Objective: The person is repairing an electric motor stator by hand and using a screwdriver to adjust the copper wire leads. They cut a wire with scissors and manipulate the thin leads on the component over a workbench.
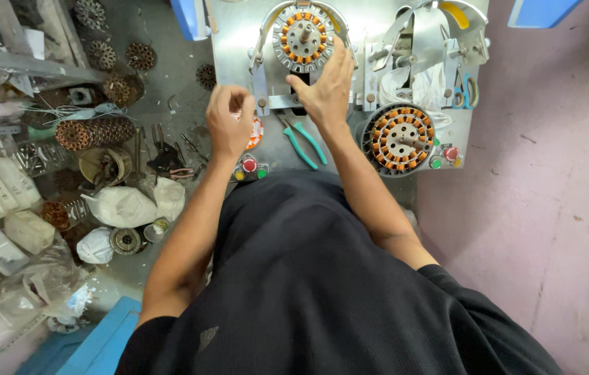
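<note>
Your right hand (327, 87) is spreading wide open, fingertips pressing on the lower right rim of the mounted stator (303, 37), the ring of orange-wound coils sitting at the top of the metal machine table (239, 42). Your left hand (228, 121) is curling into a loose fist below and left of that stator; I cannot tell what it is pinching. A second stator (400, 139) is lying below and right of the first. One pair of green-handled pliers (301, 140) is resting just under your right wrist.

Green-handled pliers (303, 141), white bags (122, 206)
</note>
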